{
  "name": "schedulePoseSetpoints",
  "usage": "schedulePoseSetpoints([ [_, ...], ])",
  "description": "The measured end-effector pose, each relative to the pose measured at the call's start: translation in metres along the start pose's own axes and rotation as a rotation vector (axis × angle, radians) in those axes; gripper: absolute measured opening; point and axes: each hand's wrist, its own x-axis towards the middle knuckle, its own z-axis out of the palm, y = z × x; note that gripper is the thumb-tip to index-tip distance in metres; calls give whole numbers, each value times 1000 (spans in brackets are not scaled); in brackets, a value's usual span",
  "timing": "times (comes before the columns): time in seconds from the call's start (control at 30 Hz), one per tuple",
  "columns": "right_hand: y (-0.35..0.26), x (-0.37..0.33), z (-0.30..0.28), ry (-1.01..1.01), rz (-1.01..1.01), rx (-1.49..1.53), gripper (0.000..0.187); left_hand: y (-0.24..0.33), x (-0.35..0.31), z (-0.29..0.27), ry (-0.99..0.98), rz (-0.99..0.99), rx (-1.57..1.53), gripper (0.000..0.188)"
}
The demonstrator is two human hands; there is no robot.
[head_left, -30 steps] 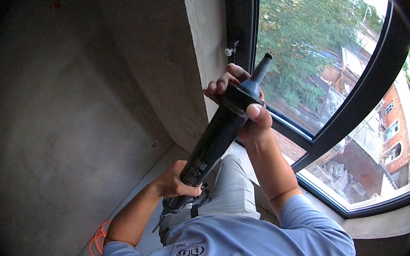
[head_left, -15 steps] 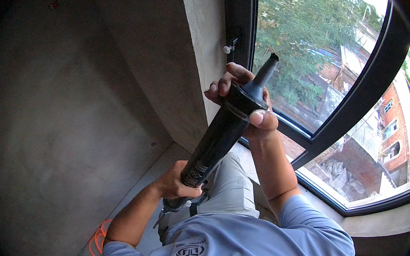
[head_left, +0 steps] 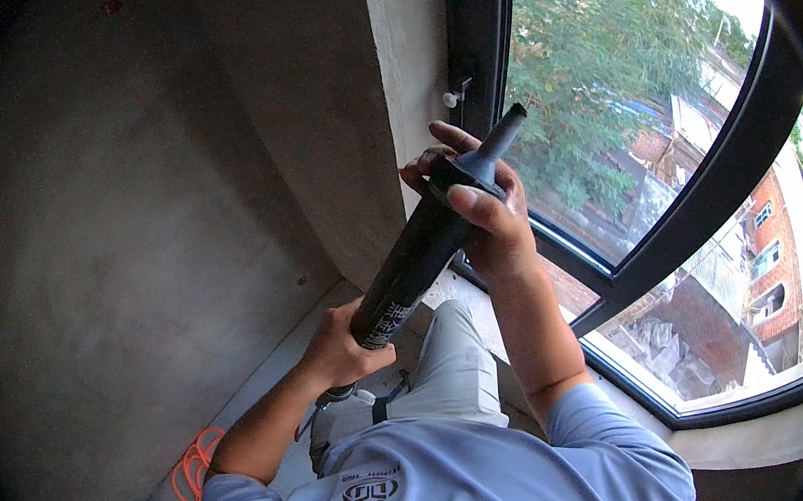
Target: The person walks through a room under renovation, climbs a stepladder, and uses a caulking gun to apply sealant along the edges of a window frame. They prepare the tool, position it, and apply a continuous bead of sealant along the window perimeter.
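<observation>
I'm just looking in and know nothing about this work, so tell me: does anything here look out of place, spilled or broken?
Nothing looks damaged or spilled. The long black sealant tube is held tilted, nozzle up, by the left hand low and the right hand near the nozzle. The one loose item is an orange coiled cord on the floor.

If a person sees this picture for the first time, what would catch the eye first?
Probably the long black cartridge tube held slanted at the centre: the right hand grips its nozzle end and the left hand its lower end. Next, the black-framed window at right, with trees and rooftops beyond.
</observation>
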Motion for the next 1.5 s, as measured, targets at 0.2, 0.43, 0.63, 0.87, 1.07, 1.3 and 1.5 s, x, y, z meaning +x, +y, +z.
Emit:
schedulePoseSetpoints([
  [0.2, 2, -6, -4, -67, 60, 287, 107, 3, -4, 2, 116, 8, 110, 36],
  [0.43, 10, 1, -18, -82, -74, -165, 120, -1, -4, 5, 97, 9, 73, 39],
  [0.63, 11, -3, -15, -216, -20, 99, 119, -1, -8, 4, 82, 50, 90, 40],
  [0.87, 8, -10, -10, -173, -117, 61, 122, 8, -11, 4, 70, 58, 104, 39],
  [1.07, 5, -1, -11, -239, -263, 11, 126, 12, -15, 6, -18, 75, 93, 36],
  [1.3, 3, 18, -2, -699, -484, 330, 127, 4, -9, -5, -726, -8, -415, 31],
  [1.5, -16, 10, 16, -913, -491, 398, 112, 3, 0, 1, -1275, -112, -826, 47],
])
